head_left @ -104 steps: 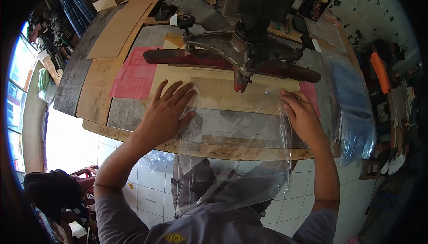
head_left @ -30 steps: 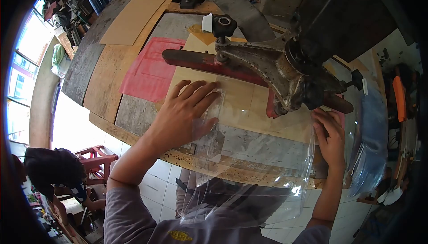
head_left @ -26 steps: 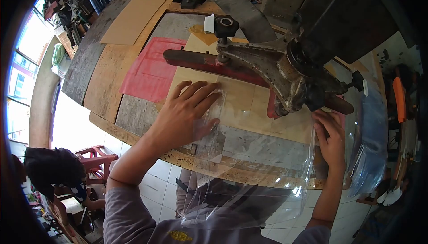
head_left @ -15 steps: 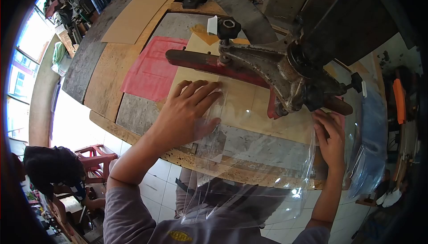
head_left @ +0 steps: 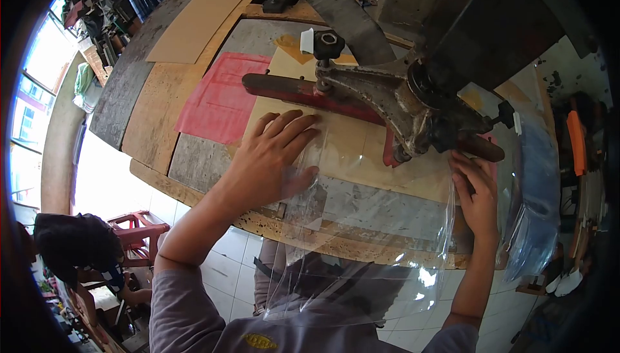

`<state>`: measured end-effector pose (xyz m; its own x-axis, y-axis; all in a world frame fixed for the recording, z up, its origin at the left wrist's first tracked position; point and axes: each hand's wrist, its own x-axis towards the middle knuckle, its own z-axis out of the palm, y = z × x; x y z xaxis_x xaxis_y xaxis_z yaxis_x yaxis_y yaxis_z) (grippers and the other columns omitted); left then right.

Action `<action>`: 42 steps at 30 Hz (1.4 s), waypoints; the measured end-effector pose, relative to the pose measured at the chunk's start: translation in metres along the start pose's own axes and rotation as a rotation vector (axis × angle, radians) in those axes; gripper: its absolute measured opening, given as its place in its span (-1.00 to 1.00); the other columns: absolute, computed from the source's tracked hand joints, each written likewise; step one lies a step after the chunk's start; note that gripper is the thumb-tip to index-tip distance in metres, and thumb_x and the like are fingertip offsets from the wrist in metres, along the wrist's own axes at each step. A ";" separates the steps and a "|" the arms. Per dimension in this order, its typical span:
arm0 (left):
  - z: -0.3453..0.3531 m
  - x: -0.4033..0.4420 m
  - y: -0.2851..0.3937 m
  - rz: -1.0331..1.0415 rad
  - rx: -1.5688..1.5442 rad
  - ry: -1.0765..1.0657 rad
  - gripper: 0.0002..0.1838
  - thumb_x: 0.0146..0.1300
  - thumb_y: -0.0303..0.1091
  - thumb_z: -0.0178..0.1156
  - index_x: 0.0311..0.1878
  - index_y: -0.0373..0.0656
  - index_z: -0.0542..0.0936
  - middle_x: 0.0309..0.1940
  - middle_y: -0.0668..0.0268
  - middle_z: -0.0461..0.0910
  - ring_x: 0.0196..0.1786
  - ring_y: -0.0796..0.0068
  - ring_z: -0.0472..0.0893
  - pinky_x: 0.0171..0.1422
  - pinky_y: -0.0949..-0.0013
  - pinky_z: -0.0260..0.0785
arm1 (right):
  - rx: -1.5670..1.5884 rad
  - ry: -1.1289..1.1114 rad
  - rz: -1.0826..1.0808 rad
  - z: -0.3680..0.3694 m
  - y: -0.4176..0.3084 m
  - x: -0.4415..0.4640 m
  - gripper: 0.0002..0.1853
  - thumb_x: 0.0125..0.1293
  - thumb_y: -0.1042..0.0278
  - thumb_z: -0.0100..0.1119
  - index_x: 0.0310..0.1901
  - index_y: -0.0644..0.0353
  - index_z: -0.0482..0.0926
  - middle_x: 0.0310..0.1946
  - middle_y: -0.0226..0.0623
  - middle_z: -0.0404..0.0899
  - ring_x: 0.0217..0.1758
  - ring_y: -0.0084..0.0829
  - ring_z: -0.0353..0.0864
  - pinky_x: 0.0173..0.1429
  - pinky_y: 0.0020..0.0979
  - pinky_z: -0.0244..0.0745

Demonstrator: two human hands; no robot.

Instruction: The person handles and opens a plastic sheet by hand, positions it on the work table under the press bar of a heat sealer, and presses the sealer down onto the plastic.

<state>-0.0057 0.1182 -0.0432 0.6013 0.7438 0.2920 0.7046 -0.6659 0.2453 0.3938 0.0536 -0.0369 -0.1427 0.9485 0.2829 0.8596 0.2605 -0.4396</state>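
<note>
Seems part-way through, judging by the layout. Already spread out: the film (head_left: 371,233), over the tan paper (head_left: 285,66), with the near end hanging past the edge of the tabletop (head_left: 155,98). Not yet let go of by either hand; cannot tell how much remains.

Holding down the left edge with the left hand (head_left: 268,153), palm down, in a widely spread grip. Touching the right edge with the half-curled right hand (head_left: 476,188), close by the right end of the bar (head_left: 290,90); cannot tell about a pinch there.

Counted: two hands, one film (layers unclear), one tan paper, one bar beneath one bracket (head_left: 371,80), two knobs (head_left: 329,44), one pink sheet (head_left: 223,98) at the left, one cardboard (head_left: 200,24) farther off, one pile of blue plastic (head_left: 536,191) at the right, layers uncountable.
</note>
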 end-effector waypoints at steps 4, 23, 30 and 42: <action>0.003 -0.001 -0.002 -0.017 0.007 -0.005 -0.37 0.20 -0.14 0.35 0.32 -0.18 0.55 0.48 0.10 0.46 0.54 0.05 0.39 0.64 -0.04 0.12 | -0.047 0.031 -0.039 0.001 0.002 0.000 -0.75 0.38 0.49 0.32 0.07 0.24 0.74 0.17 -0.31 0.74 0.18 -0.22 0.65 0.25 -0.25 0.59; 0.005 -0.003 -0.004 -0.007 -0.009 -0.005 -0.40 0.20 -0.15 0.35 0.29 -0.17 0.55 0.51 0.09 0.43 0.54 0.01 0.40 0.63 -0.05 0.15 | -0.050 0.040 -0.045 0.003 0.006 -0.001 -0.73 0.38 0.44 0.35 0.08 0.22 0.75 0.16 -0.32 0.76 0.15 -0.23 0.66 0.22 -0.26 0.60; 0.004 -0.003 -0.003 -0.005 -0.007 -0.007 -0.40 0.21 -0.14 0.35 0.30 -0.17 0.55 0.51 0.08 0.43 0.54 0.01 0.39 0.64 -0.05 0.15 | 0.005 0.008 0.023 0.001 0.003 -0.002 -0.73 0.38 0.53 0.32 0.09 0.25 0.74 0.17 -0.29 0.74 0.24 -0.22 0.62 0.36 -0.23 0.51; 0.007 -0.006 -0.005 -0.007 0.004 0.005 -0.39 0.19 -0.13 0.35 0.30 -0.18 0.55 0.51 0.07 0.44 0.56 0.02 0.38 0.64 -0.06 0.15 | 0.000 0.013 0.022 0.002 0.004 -0.003 -0.74 0.40 0.49 0.33 0.10 0.24 0.74 0.17 -0.28 0.74 0.23 -0.21 0.63 0.34 -0.23 0.52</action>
<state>-0.0096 0.1176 -0.0527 0.5941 0.7483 0.2951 0.7105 -0.6602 0.2435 0.3962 0.0518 -0.0413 -0.1173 0.9516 0.2841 0.8626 0.2393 -0.4456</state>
